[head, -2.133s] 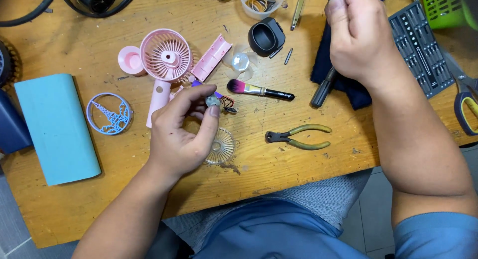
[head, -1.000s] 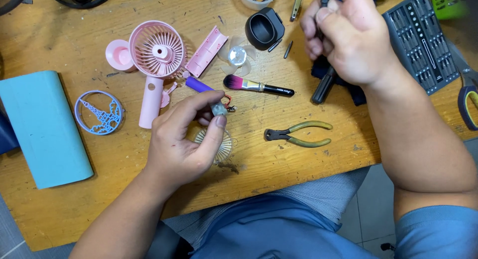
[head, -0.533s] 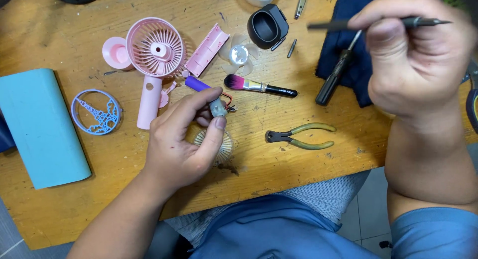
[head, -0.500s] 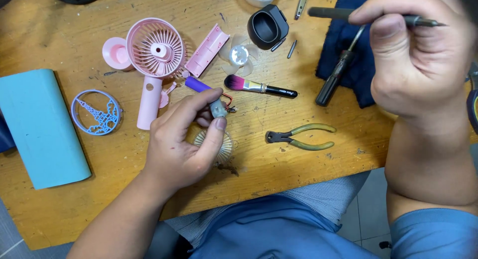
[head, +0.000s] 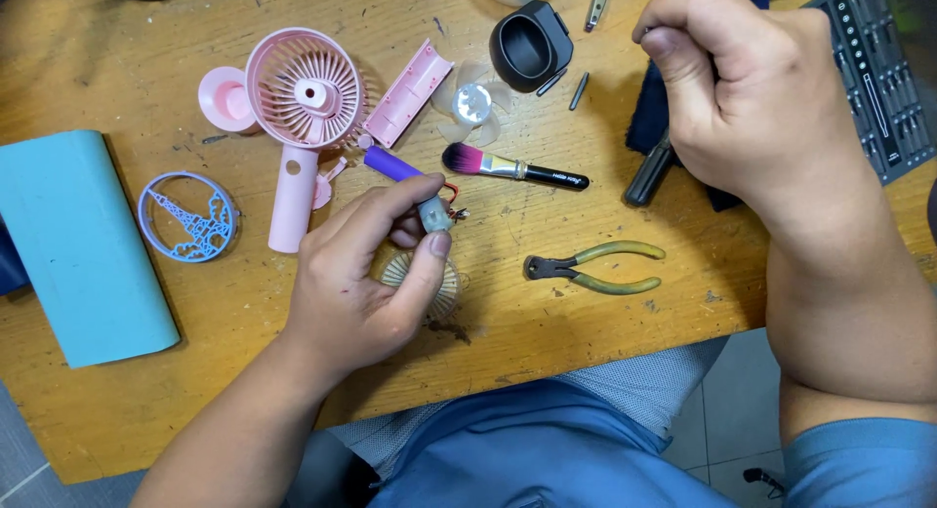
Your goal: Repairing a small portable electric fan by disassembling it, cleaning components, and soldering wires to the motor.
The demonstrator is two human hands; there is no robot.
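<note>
Pinching a small grey motor (head: pixel 434 213) between thumb and forefinger of the left hand (head: pixel 366 284), just above the wooden table (head: pixel 605 332) near its centre. Showing as a short, dull metal cylinder with thin red and dark wires (head: pixel 452 201) curling off its 2 o'clock end. Hovering over a pale ribbed grille (head: pixel 429 285), half hidden under the thumb. Lying just beside the motor at 11 o'clock, a purple battery (head: pixel 388 163), touching or nearly touching the forefinger.

Clenching the right hand (head: pixel 752 108) into a tight fist at 2 o'clock, fingers curled under; gripping something slim perhaps, but not telling what from this view. Resting beneath it, a dark cloth (head: pixel 656 118) and a black tool handle (head: pixel 649 176) poking out toward 7 o'clock.

Standing at 10 o'clock from the motor, a pink handheld fan (head: pixel 298 108) with its front open and its round pink cap (head: pixel 224 96) touching the head's left side. Lying near it, a pink cover strip (head: pixel 408 93) and a clear fan blade (head: pixel 473 100). Sitting at 3 o'clock, a makeup brush (head: pixel 512 166) with pink-tipped bristles, and below that, green-handled pliers (head: pixel 595 269). Lying far out at 9 o'clock, a blue openwork ring (head: pixel 187 215) and a teal case (head: pixel 83 244).
</note>
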